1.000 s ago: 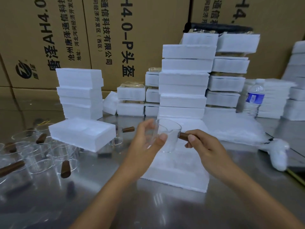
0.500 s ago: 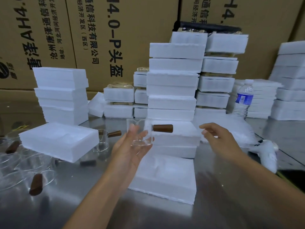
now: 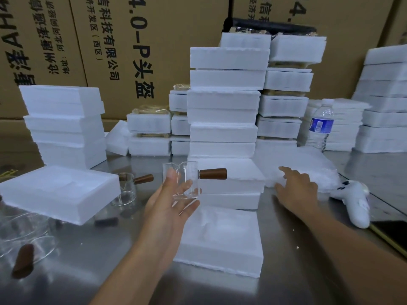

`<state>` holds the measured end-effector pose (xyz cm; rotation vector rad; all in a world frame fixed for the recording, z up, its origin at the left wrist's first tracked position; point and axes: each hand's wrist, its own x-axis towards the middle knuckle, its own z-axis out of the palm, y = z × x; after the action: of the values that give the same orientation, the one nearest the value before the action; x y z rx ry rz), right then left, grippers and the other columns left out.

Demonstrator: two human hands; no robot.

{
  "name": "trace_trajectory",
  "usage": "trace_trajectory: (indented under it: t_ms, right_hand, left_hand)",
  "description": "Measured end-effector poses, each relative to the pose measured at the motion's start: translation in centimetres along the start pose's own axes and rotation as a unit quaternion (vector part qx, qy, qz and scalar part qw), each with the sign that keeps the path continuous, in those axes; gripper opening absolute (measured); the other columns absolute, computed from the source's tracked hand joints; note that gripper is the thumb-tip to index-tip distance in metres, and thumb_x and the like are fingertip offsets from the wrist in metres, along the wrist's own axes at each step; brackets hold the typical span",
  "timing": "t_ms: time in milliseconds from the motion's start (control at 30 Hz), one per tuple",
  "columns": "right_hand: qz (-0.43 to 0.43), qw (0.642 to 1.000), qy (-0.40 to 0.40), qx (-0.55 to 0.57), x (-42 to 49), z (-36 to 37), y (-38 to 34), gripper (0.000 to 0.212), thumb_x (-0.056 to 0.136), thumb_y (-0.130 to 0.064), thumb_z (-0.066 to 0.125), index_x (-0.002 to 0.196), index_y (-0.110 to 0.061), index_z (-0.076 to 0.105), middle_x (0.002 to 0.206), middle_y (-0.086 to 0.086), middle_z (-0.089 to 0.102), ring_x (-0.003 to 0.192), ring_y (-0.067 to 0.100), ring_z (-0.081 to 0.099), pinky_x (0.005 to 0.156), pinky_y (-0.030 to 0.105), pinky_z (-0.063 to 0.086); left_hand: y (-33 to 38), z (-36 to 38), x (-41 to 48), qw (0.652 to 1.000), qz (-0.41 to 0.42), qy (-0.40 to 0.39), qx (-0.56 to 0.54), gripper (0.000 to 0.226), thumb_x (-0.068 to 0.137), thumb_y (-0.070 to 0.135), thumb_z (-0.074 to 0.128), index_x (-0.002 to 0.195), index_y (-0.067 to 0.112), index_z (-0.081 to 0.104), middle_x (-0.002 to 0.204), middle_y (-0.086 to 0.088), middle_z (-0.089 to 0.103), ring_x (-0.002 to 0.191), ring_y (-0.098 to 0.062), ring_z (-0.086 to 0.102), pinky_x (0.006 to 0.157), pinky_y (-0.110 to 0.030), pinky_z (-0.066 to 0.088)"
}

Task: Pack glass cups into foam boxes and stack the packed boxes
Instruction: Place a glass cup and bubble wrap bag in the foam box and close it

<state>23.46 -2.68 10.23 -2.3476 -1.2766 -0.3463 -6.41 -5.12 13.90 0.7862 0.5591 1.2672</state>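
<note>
My left hand point(image 3: 170, 208) holds a clear glass cup point(image 3: 184, 183) with a brown wooden handle point(image 3: 213, 173) pointing right, above an open foam tray point(image 3: 222, 241) that has a moulded hollow. My right hand point(image 3: 296, 190) is open, fingers spread, touching a white foam sheet pile point(image 3: 308, 170) to the right. A packed foam box point(image 3: 233, 186) lies just behind the tray. Another foam tray point(image 3: 57, 192) rests on several glass cups point(image 3: 28, 236) at the left. One more glass cup point(image 3: 126, 190) stands between them.
Tall stacks of foam boxes point(image 3: 224, 102) rise behind, with more at the left point(image 3: 66, 124) and right point(image 3: 385, 102). A water bottle point(image 3: 321, 126), a white controller point(image 3: 356, 205) and a dark phone point(image 3: 389, 234) lie on the steel table at the right. Cardboard cartons form the back wall.
My right hand let go of the cup's handle and moved right onto the foam sheets. My left hand keeps the cup, now turned with its handle pointing right.
</note>
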Motion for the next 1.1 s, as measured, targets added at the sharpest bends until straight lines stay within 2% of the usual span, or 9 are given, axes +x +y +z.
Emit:
trace_trajectory:
  t_ms: [100,233,433,600,667,767,833,967,1100]
  right_hand:
    - [0.009,0.999,-0.003,-0.038,0.7,-0.4,0.0,0.047,0.093,-0.036,0.051,0.138,-0.029,0.041,0.124,0.002,0.057,0.121,0.025,0.043,0.102,0.041,0.029]
    - [-0.005,0.994,0.003,-0.107,1.3,-0.9,-0.2,0.034,0.094,-0.039,0.049,0.128,-0.036,0.054,0.118,-0.003,0.061,0.121,0.02,0.042,0.107,0.04,0.023]
    - [-0.011,0.991,0.029,-0.131,1.5,-1.1,-0.2,0.026,0.097,-0.031,0.043,0.11,-0.035,0.065,0.104,-0.002,0.063,0.111,0.02,0.047,0.104,0.04,0.024]
    - [0.033,0.996,0.086,-0.011,1.7,-2.9,-0.3,0.032,0.096,-0.028,0.04,0.104,-0.024,0.071,0.099,0.009,0.065,0.1,0.03,0.051,0.087,0.038,0.032]
    - [0.064,0.991,0.1,0.069,1.8,-4.3,-0.6,0.03,0.094,-0.028,0.044,0.103,-0.02,0.072,0.104,0.012,0.066,0.103,0.033,0.053,0.087,0.038,0.035]
    - [0.09,0.961,0.129,0.226,1.6,-7.0,-1.9,0.025,0.091,-0.028,0.05,0.095,-0.016,0.071,0.102,0.009,0.069,0.1,0.031,0.056,0.092,0.038,0.039]
    - [0.045,0.937,0.156,0.309,0.8,-8.7,-3.2,0.019,0.091,-0.026,0.053,0.089,-0.015,0.068,0.098,0.006,0.069,0.091,0.021,0.058,0.088,0.033,0.044]
    - [-0.116,0.898,0.159,0.393,-3.2,-11.2,-6.7,0.005,0.089,-0.021,0.062,0.085,-0.018,0.063,0.094,0.0,0.063,0.081,0.002,0.055,0.073,0.002,0.037]
    - [-0.28,0.896,0.079,0.334,-7.6,-11.0,-9.6,0.003,0.09,-0.019,0.062,0.088,-0.02,0.061,0.091,-0.006,0.061,0.088,0.006,0.054,0.082,0.011,0.039]
  left_hand:
    - [-0.2,0.4,-0.3,1.0,0.0,0.007,-0.01,0.053,0.06,0.051,0.062,0.102,0.019,0.065,0.1,-0.004,0.073,0.1,-0.025,0.069,0.076,-0.032,0.052]
    - [-0.5,1.1,-0.9,1.0,0.003,0.001,0.002,0.072,0.049,0.055,0.067,0.11,0.017,0.063,0.104,-0.004,0.072,0.096,-0.023,0.07,0.076,-0.033,0.053]
    - [0.1,1.1,-1.0,0.999,0.013,-0.028,-0.014,0.071,0.051,0.052,0.066,0.112,0.015,0.063,0.101,-0.002,0.074,0.098,-0.024,0.069,0.075,-0.032,0.054]
    - [0.7,0.8,-1.0,0.998,0.013,-0.053,-0.023,0.06,0.06,0.053,0.063,0.108,0.017,0.066,0.108,-0.004,0.072,0.102,-0.023,0.068,0.075,-0.03,0.055]
    - [0.9,0.6,-1.0,0.997,0.014,-0.066,-0.02,0.051,0.065,0.053,0.059,0.104,0.021,0.067,0.107,-0.002,0.072,0.103,-0.022,0.068,0.076,-0.03,0.054]
    - [1.4,0.4,-1.0,0.997,0.008,-0.071,-0.034,0.053,0.068,0.053,0.058,0.109,0.02,0.064,0.113,-0.003,0.069,0.103,-0.021,0.068,0.078,-0.031,0.051]
    - [1.9,0.4,-1.0,0.995,0.006,-0.077,-0.057,0.054,0.072,0.052,0.056,0.112,0.017,0.062,0.115,-0.004,0.067,0.103,-0.021,0.068,0.08,-0.032,0.052]
    - [2.3,0.3,-1.1,0.991,0.008,-0.093,-0.097,0.053,0.077,0.05,0.054,0.115,0.013,0.061,0.111,-0.006,0.063,0.101,-0.023,0.068,0.08,-0.032,0.054]
    - [2.5,0.0,-1.1,0.986,0.008,-0.105,-0.132,0.047,0.08,0.05,0.056,0.106,0.013,0.065,0.107,-0.007,0.066,0.101,-0.025,0.068,0.078,-0.031,0.057]
